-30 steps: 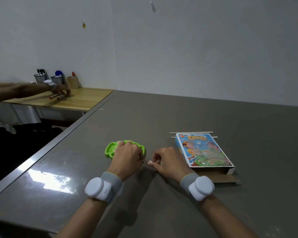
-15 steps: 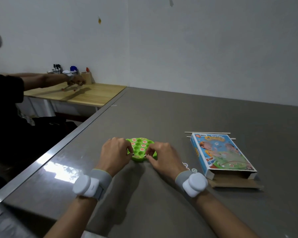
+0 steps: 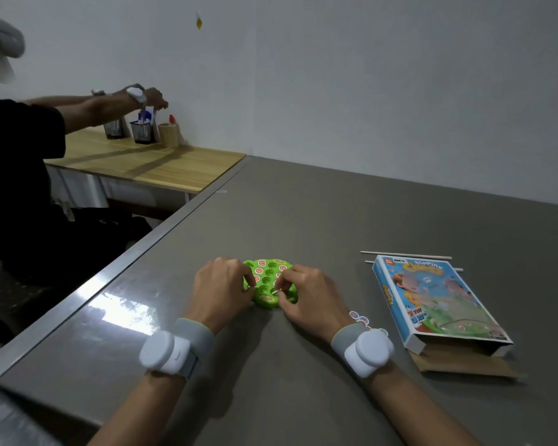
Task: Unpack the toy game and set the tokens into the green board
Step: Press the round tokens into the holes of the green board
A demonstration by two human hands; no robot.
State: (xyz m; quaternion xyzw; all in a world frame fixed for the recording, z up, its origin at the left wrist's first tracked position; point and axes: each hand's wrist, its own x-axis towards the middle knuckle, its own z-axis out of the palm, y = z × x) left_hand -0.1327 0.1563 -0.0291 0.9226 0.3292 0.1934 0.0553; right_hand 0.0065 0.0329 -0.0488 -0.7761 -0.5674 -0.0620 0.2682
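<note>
The green board (image 3: pixel 268 278) lies on the grey table in front of me, with round hollows and several red-and-white tokens set in it. My left hand (image 3: pixel 221 286) rests at its left edge, fingertips pinched together. My right hand (image 3: pixel 306 292) is over its right side and pinches a small white token above the board. A few loose tokens (image 3: pixel 360 318) lie on the table just right of my right wrist. The blue game box (image 3: pixel 432 300) lies flat to the right, its near end flap open.
Two thin wooden sticks (image 3: pixel 406 255) lie behind the box. The table's metal edge (image 3: pixel 110 272) runs along the left. Beyond it another person (image 3: pixel 29 162) sits at a wooden desk (image 3: pixel 149 162) with pen cups (image 3: pixel 142 132).
My view has swung left, so the board and box sit further right in the frame. My right hand came from the table beside the board onto it, holding a token. The other person reached the pen cups.
</note>
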